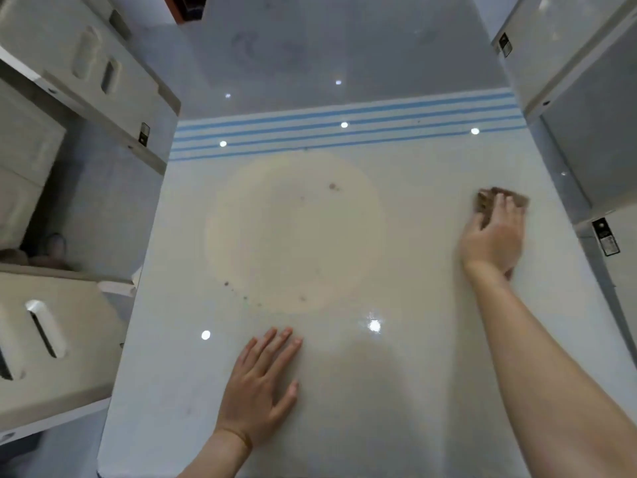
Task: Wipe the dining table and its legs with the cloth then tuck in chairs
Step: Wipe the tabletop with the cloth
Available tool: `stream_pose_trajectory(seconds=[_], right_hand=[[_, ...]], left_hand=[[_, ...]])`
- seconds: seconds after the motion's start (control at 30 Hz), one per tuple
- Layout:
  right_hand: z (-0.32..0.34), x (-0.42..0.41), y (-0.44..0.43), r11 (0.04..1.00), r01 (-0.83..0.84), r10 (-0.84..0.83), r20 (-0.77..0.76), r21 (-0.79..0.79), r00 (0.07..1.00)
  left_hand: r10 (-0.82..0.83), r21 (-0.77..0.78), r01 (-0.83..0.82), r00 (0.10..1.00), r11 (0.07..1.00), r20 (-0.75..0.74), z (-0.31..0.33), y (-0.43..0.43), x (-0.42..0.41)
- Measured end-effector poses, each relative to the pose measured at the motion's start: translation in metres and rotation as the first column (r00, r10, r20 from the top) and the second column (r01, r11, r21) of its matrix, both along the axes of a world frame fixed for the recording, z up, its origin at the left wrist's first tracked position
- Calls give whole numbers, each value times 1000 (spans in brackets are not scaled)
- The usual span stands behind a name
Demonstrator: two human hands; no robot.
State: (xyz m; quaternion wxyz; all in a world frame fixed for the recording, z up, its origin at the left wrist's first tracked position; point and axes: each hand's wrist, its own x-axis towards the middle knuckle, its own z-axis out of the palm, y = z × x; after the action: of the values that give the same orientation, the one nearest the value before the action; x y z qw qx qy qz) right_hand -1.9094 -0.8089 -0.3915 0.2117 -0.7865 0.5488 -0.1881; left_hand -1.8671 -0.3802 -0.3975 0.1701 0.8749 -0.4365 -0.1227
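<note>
Right grip (496,236) flat, pressing brown cloth (485,201) near worktop (344,391) right edge; cloth juts out ahead of it. Left grip (262,384) flat near front edge. Chair tags (605,236) unreadable.

We look through one wide-angle camera on the head, facing steeply down and forward over the worktop (406,339), close above it, with chairs (62,343) at both side edges.

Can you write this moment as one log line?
step: wiping table | right hand: presses cloth near right edge | left hand: flat on table | crumbs: mid-table | chairs: at both sides
</note>
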Motion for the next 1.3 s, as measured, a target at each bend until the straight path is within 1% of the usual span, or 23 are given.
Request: stream_pose_trajectory(seconds=[0.07,0.1,0.17,0.23,0.27,0.3,0.33,0.4,0.43,0.53,0.57,0.63,0.7,0.77,0.9,0.93,0.97,1.0,1.07,1.13,1.17,1.23,1.3], right_hand=[[-7,33,63,940,-329,331,12,-87,944],[-10,39,96,846,-513,515,-28,-147,857],[-14,28,133,553,-809,813,-84,-199,576],[-17,0,119,297,-936,937,-131,-190,324],[-17,-15,97,287,-939,938,-141,-191,316],[-16,-29,69,375,-905,904,-137,-201,405],[-15,-43,37,519,-826,824,-128,-219,552],[-9,-73,-30,821,-541,528,-117,-184,841],[-6,-82,-60,917,-372,360,-100,-143,928],[-8,-62,-90,999,-7,3,-85,-50,996],[-9,-41,-80,998,31,-36,-105,-49,994],[-8,7,-36,992,-113,107,-110,-56,988],[-8,50,28,901,-425,419,-81,-87,905],[-11,69,93,714,-689,686,-75,-123,724],[-12,18,143,240,-957,957,-128,-164,262],[-13,-1,132,174,-971,969,-147,-166,199],[-15,-16,112,180,-966,965,-159,-183,210],[-17,-29,87,256,-947,946,-153,-195,287],[-15,-39,29,538,-828,822,-119,-157,557],[-10,-26,-29,811,-570,563,-91,-129,821],[-7,-14,-50,899,-422,415,-77,-119,906],[-3,20,-74,983,-172,168,-69,-68,983],[-2,63,-63,997,-82,81,-75,-11,994]], left_hand=[[-4,0,4,1000,1000,-3,0,0,1],[-6,3,6,1000,1000,3,0,0,0],[-10,18,10,1000,1000,7,-1,0,0],[-8,32,7,1000,999,13,-2,1,0],[-6,39,6,1000,999,16,-2,1,0],[-3,44,3,1000,999,12,-1,1,0],[-2,44,2,1000,999,10,-1,0,0],[-4,50,4,1000,999,12,-2,1,0],[-3,53,3,1000,999,8,-1,0,0],[5,45,-5,1000,999,14,1,-1,0],[6,40,-7,1000,999,15,0,-1,-1],[6,33,-6,1000,999,16,1,-1,-1],[1,53,-2,1000,999,27,2,-1,1],[3,78,-5,1000,997,24,4,-1,0],[7,122,-8,1000,992,9,9,-2,0],[5,124,-7,1000,992,14,9,-2,0],[3,123,-4,1000,992,14,7,-2,0],[1,114,-3,1000,993,18,6,-2,-1],[5,79,-7,1000,997,23,2,0,-2],[5,41,-6,999,999,33,-1,1,-1],[3,21,-3,999,1000,40,-2,0,-1],[3,-13,-2,999,1000,47,-3,-1,0],[-8,-22,9,998,1000,59,-4,-1,0]])
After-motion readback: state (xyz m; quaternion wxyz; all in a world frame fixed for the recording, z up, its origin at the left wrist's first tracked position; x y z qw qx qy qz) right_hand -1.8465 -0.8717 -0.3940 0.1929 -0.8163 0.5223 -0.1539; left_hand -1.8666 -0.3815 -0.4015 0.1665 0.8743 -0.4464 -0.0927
